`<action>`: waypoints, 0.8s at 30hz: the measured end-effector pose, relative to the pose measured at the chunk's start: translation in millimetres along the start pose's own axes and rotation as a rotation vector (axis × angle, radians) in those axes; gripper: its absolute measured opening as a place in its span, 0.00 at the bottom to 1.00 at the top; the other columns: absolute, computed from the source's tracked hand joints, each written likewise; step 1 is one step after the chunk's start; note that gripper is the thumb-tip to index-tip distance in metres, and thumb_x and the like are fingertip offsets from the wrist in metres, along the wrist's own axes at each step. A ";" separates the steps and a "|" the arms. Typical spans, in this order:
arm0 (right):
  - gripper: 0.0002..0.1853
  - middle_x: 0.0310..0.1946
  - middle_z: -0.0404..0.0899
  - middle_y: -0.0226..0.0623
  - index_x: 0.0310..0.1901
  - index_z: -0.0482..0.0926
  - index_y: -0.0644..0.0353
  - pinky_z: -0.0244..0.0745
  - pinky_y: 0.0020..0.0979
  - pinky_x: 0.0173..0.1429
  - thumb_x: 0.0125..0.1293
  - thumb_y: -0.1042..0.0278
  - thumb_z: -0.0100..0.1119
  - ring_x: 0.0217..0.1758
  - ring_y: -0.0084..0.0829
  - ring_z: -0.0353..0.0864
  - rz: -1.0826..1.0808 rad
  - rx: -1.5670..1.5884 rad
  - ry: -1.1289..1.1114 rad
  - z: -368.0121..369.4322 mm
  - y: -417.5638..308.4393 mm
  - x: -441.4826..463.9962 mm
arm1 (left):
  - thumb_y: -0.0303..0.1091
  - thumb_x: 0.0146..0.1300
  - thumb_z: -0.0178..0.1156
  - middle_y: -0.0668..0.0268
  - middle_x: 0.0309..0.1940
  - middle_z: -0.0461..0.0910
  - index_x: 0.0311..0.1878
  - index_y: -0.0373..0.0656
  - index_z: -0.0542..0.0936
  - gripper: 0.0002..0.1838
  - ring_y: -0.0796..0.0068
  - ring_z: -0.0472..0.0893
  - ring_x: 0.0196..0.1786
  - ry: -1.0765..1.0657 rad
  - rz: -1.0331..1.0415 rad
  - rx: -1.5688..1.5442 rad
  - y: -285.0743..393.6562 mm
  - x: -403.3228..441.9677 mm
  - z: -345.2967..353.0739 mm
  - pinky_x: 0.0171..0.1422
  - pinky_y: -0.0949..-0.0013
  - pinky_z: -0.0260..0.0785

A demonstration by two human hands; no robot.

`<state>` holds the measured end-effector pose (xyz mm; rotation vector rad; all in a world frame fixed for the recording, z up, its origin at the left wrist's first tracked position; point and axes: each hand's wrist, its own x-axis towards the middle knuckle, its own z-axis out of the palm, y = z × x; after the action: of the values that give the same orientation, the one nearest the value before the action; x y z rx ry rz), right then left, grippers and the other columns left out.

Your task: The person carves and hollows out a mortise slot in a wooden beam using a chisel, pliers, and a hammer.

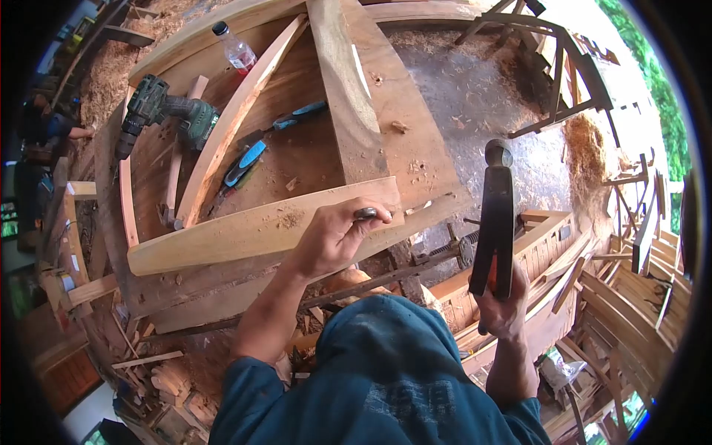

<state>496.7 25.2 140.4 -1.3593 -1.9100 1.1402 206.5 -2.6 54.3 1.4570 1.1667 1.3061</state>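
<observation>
My left hand [337, 236] is closed around a small dark metal piece [365, 213], over the right end of a long pale board [259, 222]. Sawdust lies on that board. To the right, my right hand [506, 300] grips a large dark tool [495, 215] with two long arms and a rounded top, raised above the floor. A wide plank [345, 89] runs up from near the board's right end. The lower part of the metal piece is hidden by my fingers.
A green drill [174, 111], a bottle [236, 50] and blue-handled tools [245, 163] lie at the upper left. A metal clamp bar [386, 276] crosses below the board. Wooden frames [552, 70] stand at the upper right. Part of another person [55, 126] shows at the far left.
</observation>
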 end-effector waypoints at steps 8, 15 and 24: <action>0.10 0.23 0.78 0.37 0.39 0.78 0.59 0.75 0.37 0.27 0.57 0.77 0.70 0.22 0.37 0.81 -0.262 -0.396 -0.115 -1.3 -35.5 10.6 | 0.23 0.68 0.64 0.55 0.44 0.87 0.53 0.42 0.82 0.11 0.57 0.87 0.46 -0.041 0.035 0.098 6.2 -4.6 9.9 0.51 0.65 0.79; 0.10 0.24 0.76 0.39 0.35 0.73 0.56 0.73 0.45 0.25 0.63 0.71 0.68 0.23 0.45 0.80 -0.274 -0.584 -0.369 -6.2 -57.8 20.1 | 0.24 0.61 0.69 0.56 0.46 0.87 0.55 0.37 0.81 0.18 0.66 0.87 0.50 -0.077 0.073 0.056 -13.2 -16.3 8.8 0.55 0.65 0.78; 0.09 0.24 0.78 0.43 0.37 0.71 0.57 0.73 0.50 0.29 0.61 0.74 0.64 0.26 0.52 0.80 -0.240 -0.625 -0.377 -7.5 -51.9 39.2 | 0.22 0.55 0.70 0.53 0.41 0.87 0.52 0.36 0.80 0.20 0.53 0.87 0.44 -0.093 -0.025 0.088 -18.0 -12.4 4.1 0.50 0.61 0.78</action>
<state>463.5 57.1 186.9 -1.2059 -2.7799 0.7402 208.4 -10.8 33.7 1.5453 1.1897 1.1700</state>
